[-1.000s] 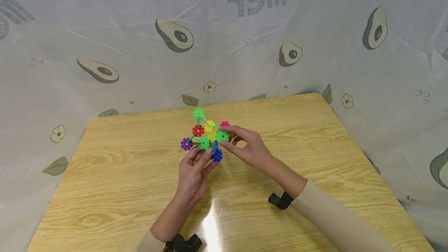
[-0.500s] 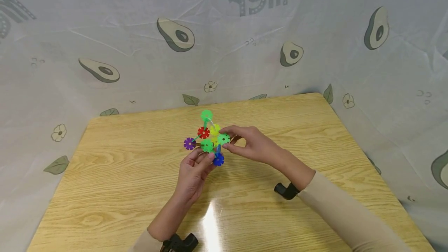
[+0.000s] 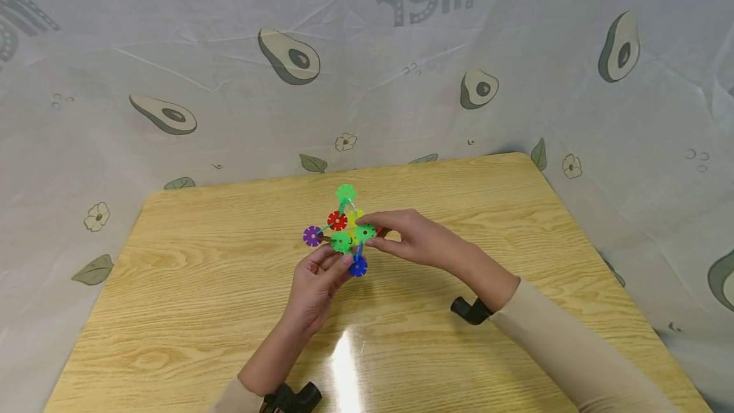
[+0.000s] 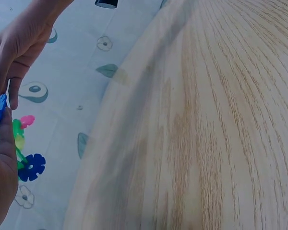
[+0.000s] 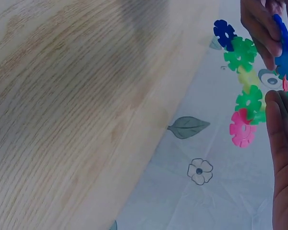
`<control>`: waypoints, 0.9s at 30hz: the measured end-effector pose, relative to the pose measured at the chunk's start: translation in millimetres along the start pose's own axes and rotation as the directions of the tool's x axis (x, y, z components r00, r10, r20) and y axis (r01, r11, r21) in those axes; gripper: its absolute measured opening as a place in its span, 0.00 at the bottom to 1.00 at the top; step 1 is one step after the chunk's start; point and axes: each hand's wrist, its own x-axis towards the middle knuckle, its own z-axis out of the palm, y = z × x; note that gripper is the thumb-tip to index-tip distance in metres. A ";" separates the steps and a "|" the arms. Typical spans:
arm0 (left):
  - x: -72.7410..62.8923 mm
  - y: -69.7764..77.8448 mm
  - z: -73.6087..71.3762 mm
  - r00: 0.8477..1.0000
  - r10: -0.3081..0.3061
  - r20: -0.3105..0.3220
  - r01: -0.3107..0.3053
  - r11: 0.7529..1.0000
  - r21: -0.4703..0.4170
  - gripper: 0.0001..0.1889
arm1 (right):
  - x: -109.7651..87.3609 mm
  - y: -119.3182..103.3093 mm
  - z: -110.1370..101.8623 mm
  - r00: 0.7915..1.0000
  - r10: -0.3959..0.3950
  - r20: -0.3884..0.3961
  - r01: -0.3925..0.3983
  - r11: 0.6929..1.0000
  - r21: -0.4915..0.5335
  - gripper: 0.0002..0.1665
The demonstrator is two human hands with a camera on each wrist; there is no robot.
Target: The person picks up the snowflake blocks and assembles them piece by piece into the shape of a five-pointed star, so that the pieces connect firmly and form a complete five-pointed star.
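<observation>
A linked cluster of notched plastic snowflake discs is held above the table between both hands. In the head view its top is a green disc, with a red disc below and a purple disc at the left. My left hand grips the cluster from below, thumb beside a blue disc. Thumb and fingers of my right hand pinch a green disc on the cluster's right side. A pink disc shows in the right wrist view. Fingers hide part of the cluster.
The wood-grain table lies under both hands. Behind it hangs a pale cloth printed with avocados, leaves and flowers. A black wrist device is strapped at the right wrist, another black device at the left.
The cluster has shifted a little right and down and turned slightly, its top green disc moving rightward. My right hand has moved slightly right and down with it. Both hands keep their hold.
</observation>
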 end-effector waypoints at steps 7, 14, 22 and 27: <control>0.8 1.5 0.8 1.000 -0.003 0.000 0.003 1.000 -0.004 0.13 | -0.4 0.5 0.5 0.999 0.023 0.023 -0.023 1.000 0.003 0.23; 2.0 3.2 0.0 1.000 -0.006 0.006 0.006 0.999 0.031 0.13 | -0.8 -1.6 -0.7 0.997 0.034 0.068 -0.033 0.999 -0.012 0.23; 5.5 7.2 -1.6 0.998 -0.003 0.055 -0.001 0.998 0.067 0.15 | 0.6 -4.5 -1.3 0.996 0.012 0.089 -0.011 1.000 -0.019 0.23; 5.5 10.1 -3.6 0.998 -0.014 0.064 0.011 0.999 0.052 0.15 | 1.7 -4.1 0.5 0.998 0.018 0.058 -0.016 1.000 -0.024 0.24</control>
